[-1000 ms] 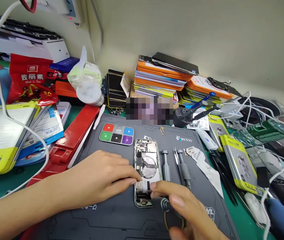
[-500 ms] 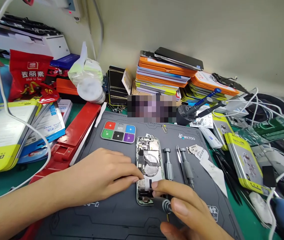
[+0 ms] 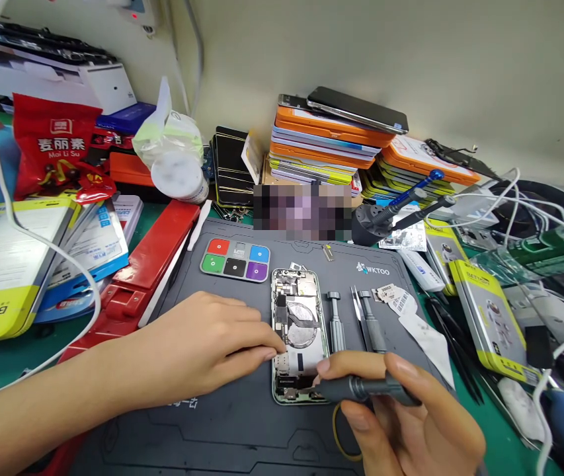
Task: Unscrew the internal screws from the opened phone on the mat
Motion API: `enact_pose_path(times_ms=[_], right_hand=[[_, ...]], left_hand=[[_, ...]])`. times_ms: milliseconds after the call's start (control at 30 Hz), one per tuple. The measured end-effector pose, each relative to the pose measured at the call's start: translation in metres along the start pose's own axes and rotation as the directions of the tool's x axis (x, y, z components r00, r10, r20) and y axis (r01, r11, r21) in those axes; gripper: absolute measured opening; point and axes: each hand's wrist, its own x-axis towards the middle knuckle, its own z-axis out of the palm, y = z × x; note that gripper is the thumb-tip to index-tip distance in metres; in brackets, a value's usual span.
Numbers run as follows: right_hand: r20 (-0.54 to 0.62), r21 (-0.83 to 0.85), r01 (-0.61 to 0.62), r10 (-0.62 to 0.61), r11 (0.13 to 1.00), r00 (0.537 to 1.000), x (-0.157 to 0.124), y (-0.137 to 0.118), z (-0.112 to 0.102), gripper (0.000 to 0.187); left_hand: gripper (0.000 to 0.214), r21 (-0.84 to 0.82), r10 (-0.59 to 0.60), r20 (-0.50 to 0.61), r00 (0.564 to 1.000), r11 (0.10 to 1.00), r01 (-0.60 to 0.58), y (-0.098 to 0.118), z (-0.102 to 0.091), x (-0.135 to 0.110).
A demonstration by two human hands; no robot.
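Observation:
An opened phone (image 3: 297,311) with its inner parts bare lies in the middle of a dark grey work mat (image 3: 242,430). My left hand (image 3: 202,350) rests on the mat at the phone's left edge, fingertips pressed on the frame, holding it still. My right hand (image 3: 405,416) grips a dark screwdriver (image 3: 368,390) nearly level, its tip at the phone's lower right corner. A yellow rubber band (image 3: 337,436) lies under that hand.
Two more screwdrivers (image 3: 335,320) and tweezers (image 3: 361,317) lie right of the phone, with peeled stickers (image 3: 410,317) beyond. A coloured screw tray (image 3: 235,259) sits behind it. Stacked orange boxes (image 3: 326,142), a red tool (image 3: 155,264), battery packs (image 3: 490,317) and white cables (image 3: 524,205) crowd the green table.
My right hand has turned the screwdriver from pointing toward me to lying nearly level, handle out to the right. The left hand has stayed on the phone.

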Motion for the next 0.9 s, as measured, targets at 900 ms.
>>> enact_pose_path(times_ms=[900], right_hand=[[-0.035, 0.174, -0.203, 0.212, 0.964, 0.977, 0.005, 0.003, 0.0069, 0.065]], left_hand=[[0.023, 0.018, -0.009, -0.003, 1.0, 1.0, 0.009, -0.0005, -0.0007, 0.0013]])
